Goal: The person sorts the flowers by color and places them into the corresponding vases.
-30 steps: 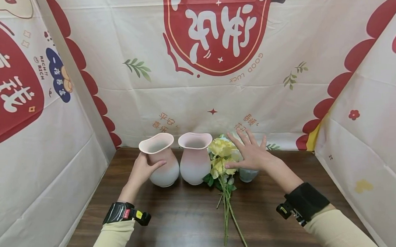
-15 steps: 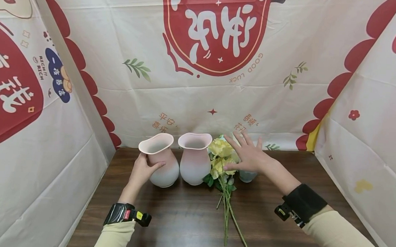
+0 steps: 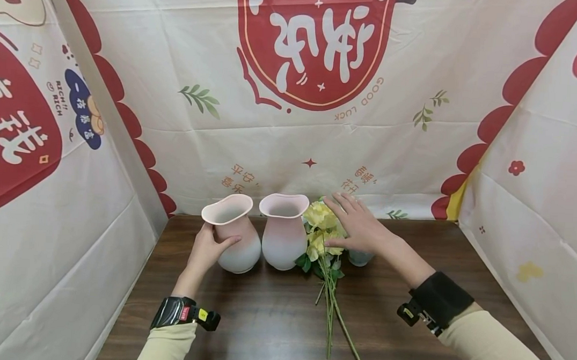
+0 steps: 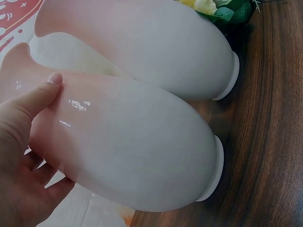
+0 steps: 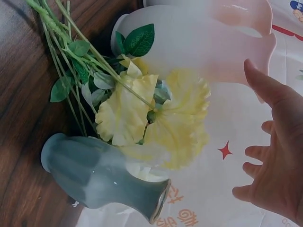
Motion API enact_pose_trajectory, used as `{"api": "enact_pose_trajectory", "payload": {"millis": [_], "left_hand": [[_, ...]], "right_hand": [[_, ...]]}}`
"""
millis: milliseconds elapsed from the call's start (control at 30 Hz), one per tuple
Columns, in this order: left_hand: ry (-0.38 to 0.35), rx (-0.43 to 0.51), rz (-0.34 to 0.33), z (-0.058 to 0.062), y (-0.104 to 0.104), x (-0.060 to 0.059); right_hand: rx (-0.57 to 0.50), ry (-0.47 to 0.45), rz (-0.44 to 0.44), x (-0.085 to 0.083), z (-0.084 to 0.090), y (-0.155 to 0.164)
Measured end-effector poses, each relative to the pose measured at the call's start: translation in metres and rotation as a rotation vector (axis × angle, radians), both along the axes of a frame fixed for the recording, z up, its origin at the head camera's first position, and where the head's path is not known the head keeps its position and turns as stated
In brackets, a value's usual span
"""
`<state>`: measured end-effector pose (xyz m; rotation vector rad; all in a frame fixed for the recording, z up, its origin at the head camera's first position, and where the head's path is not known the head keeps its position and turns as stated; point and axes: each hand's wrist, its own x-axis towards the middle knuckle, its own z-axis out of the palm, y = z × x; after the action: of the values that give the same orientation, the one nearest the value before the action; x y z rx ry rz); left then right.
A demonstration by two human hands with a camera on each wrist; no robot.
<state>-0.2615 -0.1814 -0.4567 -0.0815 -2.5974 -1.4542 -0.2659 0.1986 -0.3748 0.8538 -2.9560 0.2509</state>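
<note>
My left hand (image 3: 207, 253) grips the neck of the left pink-and-white vase (image 3: 241, 250), thumb on the near side and fingers round the outer side. Its flared rim leans a little left. Beside it stands a matching vase (image 3: 284, 241). A bunch of yellow artificial flowers (image 5: 128, 106) with green leaves and long stems lies to the right of that second vase. My right hand (image 3: 363, 230) hovers by the blossoms with its fingers extended, holding nothing. Partly hidden behind that hand is a small blue-grey vase (image 5: 104, 175) with a narrow neck.
Everything stands on a dark wooden table (image 3: 258, 323), the vases near its back edge. The flower stems (image 3: 331, 311) point towards the front. Printed white cloth (image 3: 280, 142) hangs behind and along both sides.
My right hand has shifted slightly left and its spread fingers have drawn closer together. My left hand and the vases have stayed put.
</note>
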Motion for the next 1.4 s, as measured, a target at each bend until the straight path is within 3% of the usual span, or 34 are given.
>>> {"api": "enact_pose_trajectory", "payload": {"millis": [667,1400], "left_hand": [[-0.004,0.014,0.005,-0.001,0.000,-0.001],[0.002,0.018,0.005,-0.001,0.001,0.000]], "right_hand": [[-0.080,0.065,0.003,0.002,-0.011,-0.011],[-0.071,0.064,0.026,0.008,-0.034,-0.011]]}}
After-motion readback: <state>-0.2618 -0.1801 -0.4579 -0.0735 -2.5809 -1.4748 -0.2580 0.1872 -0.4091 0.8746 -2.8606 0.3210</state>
